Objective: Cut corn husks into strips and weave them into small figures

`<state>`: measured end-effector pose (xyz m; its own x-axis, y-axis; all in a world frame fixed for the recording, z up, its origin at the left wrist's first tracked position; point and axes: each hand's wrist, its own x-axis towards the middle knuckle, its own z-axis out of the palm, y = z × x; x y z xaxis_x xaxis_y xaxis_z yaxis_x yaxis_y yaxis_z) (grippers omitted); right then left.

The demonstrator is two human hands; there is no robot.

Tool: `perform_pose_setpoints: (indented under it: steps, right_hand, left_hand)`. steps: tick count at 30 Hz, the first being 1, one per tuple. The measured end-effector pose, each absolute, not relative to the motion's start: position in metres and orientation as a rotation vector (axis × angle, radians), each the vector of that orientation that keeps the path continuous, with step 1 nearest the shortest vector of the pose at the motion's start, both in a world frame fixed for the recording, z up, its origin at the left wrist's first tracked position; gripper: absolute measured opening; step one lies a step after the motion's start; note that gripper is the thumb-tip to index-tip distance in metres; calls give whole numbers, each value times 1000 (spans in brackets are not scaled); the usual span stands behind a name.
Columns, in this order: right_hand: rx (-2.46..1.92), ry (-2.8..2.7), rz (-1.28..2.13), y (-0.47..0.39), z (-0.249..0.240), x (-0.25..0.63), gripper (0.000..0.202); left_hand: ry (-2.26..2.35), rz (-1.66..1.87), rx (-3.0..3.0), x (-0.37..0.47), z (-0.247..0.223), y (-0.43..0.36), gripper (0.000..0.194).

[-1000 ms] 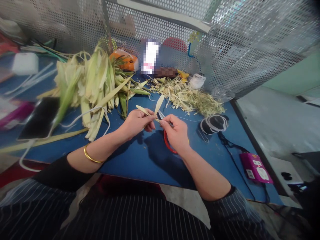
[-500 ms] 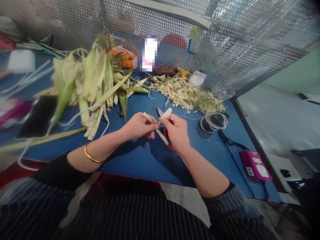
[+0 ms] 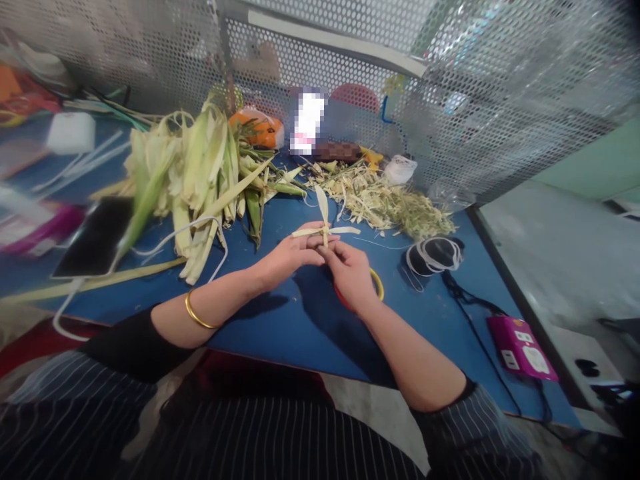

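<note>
Looking down at a blue table (image 3: pixel 435 347), we saw two bare hands meeting to the right of a tall pile of pale green husks (image 3: pixel 193 160), around a small husk cross (image 3: pixel 325 230). The cross was held above the tabletop, its four flat arms spreading from a folded centre. We judged it very light and pliable, papery and dry rather than slippery, likely to crease, split or loosen if tugged. We thought the lower arm or the folded centre the best place to pinch, with little pressure. The right hand (image 3: pixel 353 273), farther from the pile, had thumb and forefinger closed narrowly on the lower arm. The left hand (image 3: pixel 295 257), nearer the pile, was half curled, its fingers lying behind the cross and its thumb beside the right fingertips; we could not tell whether it gripped. Beneath the right hand, also right of the pile, a red-and-yellow ringed handle (image 3: pixel 382 285) showed in part. Beyond the hands, just right of the pile, lay loose shreds (image 3: pixel 385 197).
</note>
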<state>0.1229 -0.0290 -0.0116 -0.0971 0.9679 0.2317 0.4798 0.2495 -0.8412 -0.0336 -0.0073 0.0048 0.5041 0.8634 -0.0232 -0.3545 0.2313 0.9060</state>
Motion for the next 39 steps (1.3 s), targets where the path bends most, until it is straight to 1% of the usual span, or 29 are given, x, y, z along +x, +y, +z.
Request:
perform_pose_setpoints:
  steps: [2,5,7,9,13,18,20,23,25,28,30,32,33,36,37,38,39]
  right_hand:
    - [-1349,-1702,693,-26,-12,127,33]
    - [-1411,-1808,377,-23,-7,135,31]
    - [-1421,-1928,183,-23,-5,137,29]
    - [-1391,-2037,69,-24,-5,137,28]
    - [-1320,-2165,-53,-27,-8,133,27]
    - [-1262,-2250,-97,-28,-8,131,27]
    - [-1222,-2264,-80,-29,-7,130,28]
    - [-1208,-2288,-92,-29,-5,129,29]
    - [-1231,-2270,-117,-31,-4,130,26]
    - [-1265,-2116,-170,-32,-2,133,17]
    - [-1287,-2002,-191,-32,0,135,17]
    - [-1318,-1950,-106,-32,2,136,18]
    - [-1332,-1943,7,-31,3,135,17]
    - [-1334,-1904,500,-30,5,132,15]
    - [-1326,-1871,607,-30,5,131,16]
    - [-1321,-1838,642,-30,5,130,19]
    - [-1319,-1814,599,-31,5,129,20]
  left_hand:
    - [564,910,986,-36,5,-7,52]
    - [551,889,923,-43,7,-4,43]
    - [585,858,899,-46,8,-2,43]
    - [683,890,906,-46,7,-1,43]
    - [879,980,909,-39,4,-3,38]
    - [966,1057,943,-31,-1,-6,18]
    - [974,1065,966,-30,-4,-5,13]
    - [1013,1031,985,-32,-6,-2,14]
    - [1047,970,1035,-34,-5,-1,16]
    - [1072,867,1209,-38,1,-2,26]
    - [1074,762,1374,-38,3,-7,33]
    - [1068,618,1549,-37,3,-13,37]
    - [1058,545,1644,-35,2,-16,37]
    - [1009,409,1949,-32,-1,-22,34]
    - [1001,398,2020,-31,-2,-23,34]
    - [1009,399,2056,-31,-2,-23,35]
    - [1038,411,2053,-31,-3,-22,36]
